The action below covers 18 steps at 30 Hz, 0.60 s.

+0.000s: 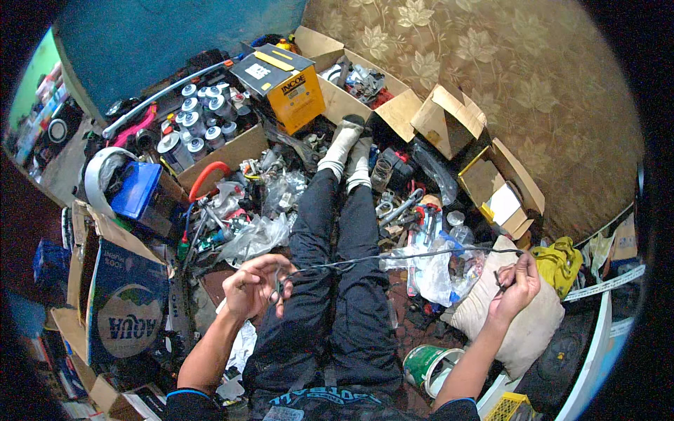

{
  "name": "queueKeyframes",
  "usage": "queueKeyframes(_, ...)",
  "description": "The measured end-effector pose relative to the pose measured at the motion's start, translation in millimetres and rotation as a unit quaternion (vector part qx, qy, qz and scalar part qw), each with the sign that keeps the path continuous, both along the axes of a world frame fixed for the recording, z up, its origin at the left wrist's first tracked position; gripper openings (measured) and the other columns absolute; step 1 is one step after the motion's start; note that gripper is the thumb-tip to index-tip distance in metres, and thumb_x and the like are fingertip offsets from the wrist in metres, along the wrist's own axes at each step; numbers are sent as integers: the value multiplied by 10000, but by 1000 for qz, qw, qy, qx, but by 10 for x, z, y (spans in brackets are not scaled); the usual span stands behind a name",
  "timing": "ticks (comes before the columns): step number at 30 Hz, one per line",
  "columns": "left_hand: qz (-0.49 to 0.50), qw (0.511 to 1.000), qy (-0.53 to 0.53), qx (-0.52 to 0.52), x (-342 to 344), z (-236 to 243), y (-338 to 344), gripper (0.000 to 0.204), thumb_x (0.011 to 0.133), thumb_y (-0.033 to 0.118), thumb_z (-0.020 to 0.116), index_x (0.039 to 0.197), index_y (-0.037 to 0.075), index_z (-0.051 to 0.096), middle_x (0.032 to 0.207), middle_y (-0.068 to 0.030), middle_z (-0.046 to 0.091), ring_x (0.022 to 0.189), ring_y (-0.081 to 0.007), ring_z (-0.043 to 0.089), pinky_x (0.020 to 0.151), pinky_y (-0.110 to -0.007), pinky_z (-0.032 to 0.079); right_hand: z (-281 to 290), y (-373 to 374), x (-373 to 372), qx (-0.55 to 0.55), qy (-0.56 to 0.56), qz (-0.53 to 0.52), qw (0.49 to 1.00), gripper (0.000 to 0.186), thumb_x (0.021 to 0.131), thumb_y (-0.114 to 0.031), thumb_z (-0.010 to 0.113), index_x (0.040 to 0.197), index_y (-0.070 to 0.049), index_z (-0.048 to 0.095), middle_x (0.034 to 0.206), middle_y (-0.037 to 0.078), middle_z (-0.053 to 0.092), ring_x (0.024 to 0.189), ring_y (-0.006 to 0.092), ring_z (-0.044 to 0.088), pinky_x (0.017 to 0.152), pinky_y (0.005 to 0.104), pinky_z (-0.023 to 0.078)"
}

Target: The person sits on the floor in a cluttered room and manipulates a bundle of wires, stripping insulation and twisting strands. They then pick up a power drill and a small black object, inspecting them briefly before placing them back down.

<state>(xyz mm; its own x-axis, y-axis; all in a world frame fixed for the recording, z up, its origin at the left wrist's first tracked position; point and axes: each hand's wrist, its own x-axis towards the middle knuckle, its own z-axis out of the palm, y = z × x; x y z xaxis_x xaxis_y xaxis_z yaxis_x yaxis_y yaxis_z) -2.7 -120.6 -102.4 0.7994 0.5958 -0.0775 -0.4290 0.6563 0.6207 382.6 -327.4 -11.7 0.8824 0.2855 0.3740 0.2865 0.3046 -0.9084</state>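
A thin dark cord point(393, 256) is stretched across above my legs, from one hand to the other. At its left end my left hand point(254, 286) has its fingers curled around the cord. A small shiny metal piece point(275, 292) shows by those fingers; its kind is hard to make out. My right hand point(516, 286) pinches the other end, and a short dark length pokes out below the fingers. Under the right hand lies a pale cushion point(530, 330). My outstretched legs point(330, 231) in dark trousers run away from me along the floor.
Plastic bags and loose parts point(246, 235) crowd both sides of my legs. An orange and black box point(296, 98), clear-bodied canisters point(193, 119) and open cartons point(502, 186) stand beyond. A blue carton point(130, 302) is at left, a green bucket point(427, 366) near my right forearm.
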Motion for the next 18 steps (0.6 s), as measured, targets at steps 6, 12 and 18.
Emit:
queueKeyframes(6,208,758,393,477,93,-38,116,178,758,50,706,906,-29,649,775,-75,682,620,-88,605,536,-239,498,217,-299,199,44,-13,-125,991,154,937,-121,552,896,18,603,479,-33,325,420,64,292,424,217,276)
queueKeyframes(12,194,745,376,515,114,208,175,166,821,147,686,789,-13,657,596,-62,605,530,-93,540,490,-258,408,-327,-561,868,-246,-154,-135,947,216,900,-158,605,1026,17,621,754,71,575,701,171,548,662,296,446)
queueKeyframes(18,96,760,233,599,482,504,-153,178,892,126,588,791,-20,573,608,-143,519,531,-272,535,519,-358,415,-347,376,-628,-320,-408,166,839,1035,626,-386,836,1416,15,301,1478,215,282,1401,363,201,1136,445,170)
